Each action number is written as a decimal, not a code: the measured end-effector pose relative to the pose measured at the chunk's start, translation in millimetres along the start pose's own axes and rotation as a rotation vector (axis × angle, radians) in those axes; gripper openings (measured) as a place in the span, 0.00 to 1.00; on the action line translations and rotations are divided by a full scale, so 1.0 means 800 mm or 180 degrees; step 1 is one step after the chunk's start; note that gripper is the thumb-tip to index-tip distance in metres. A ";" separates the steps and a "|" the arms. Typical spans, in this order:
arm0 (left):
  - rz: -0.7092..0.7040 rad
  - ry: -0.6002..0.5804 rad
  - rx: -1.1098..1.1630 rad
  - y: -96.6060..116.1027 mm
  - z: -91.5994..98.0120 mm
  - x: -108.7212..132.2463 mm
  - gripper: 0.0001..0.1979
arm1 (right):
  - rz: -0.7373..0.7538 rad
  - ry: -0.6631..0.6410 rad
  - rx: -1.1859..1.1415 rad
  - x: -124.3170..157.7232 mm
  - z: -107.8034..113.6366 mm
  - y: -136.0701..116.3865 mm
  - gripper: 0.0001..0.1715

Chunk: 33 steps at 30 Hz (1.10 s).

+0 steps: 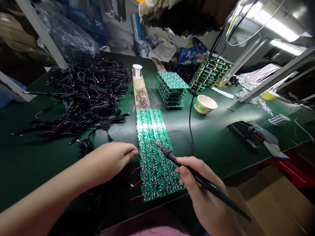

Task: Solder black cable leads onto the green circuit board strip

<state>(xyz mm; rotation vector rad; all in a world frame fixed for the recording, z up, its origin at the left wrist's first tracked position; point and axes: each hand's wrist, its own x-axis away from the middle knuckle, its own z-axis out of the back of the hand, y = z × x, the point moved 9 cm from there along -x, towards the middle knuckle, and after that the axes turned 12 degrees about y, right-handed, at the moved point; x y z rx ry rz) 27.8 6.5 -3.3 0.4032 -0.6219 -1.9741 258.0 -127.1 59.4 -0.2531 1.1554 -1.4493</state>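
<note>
A soldering iron [169, 154] is gripped in my right hand [201, 186], its tip over the middle of a green circuit board panel [157, 170]. Whether the tip touches the board I cannot tell. My left hand [118, 159] is closed in a pinch at the panel's left edge; what its fingertips hold, if anything, is hidden. Short red wires [136, 197] stick out from the panel's lower left side. Beyond the panel's far end lies a stained wooden strip [141, 93] with a solder spool [137, 70] standing on it.
A heap of black cables [86, 88] covers the left of the green table [177, 121]. Stacked circuit boards [172, 90] stand behind, near a paper bowl [205, 104] and a hanging black cord [190, 121]. A black-and-grey tool [256, 134] lies right; a cardboard box [273, 200] sits below.
</note>
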 end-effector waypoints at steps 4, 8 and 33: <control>0.0494 -0.0792 0.0556 -0.010 -0.036 0.018 0.14 | -0.0180 -0.0108 -0.0446 0.008 -0.032 0.010 0.11; 0.0169 -0.0519 0.0500 -0.003 -0.024 0.019 0.13 | -0.0226 -0.0301 -0.0824 0.009 -0.081 0.000 0.20; 0.0283 -0.0447 0.0573 0.002 -0.015 0.021 0.17 | -0.0444 -0.0556 -0.1080 -0.002 -0.139 -0.014 0.24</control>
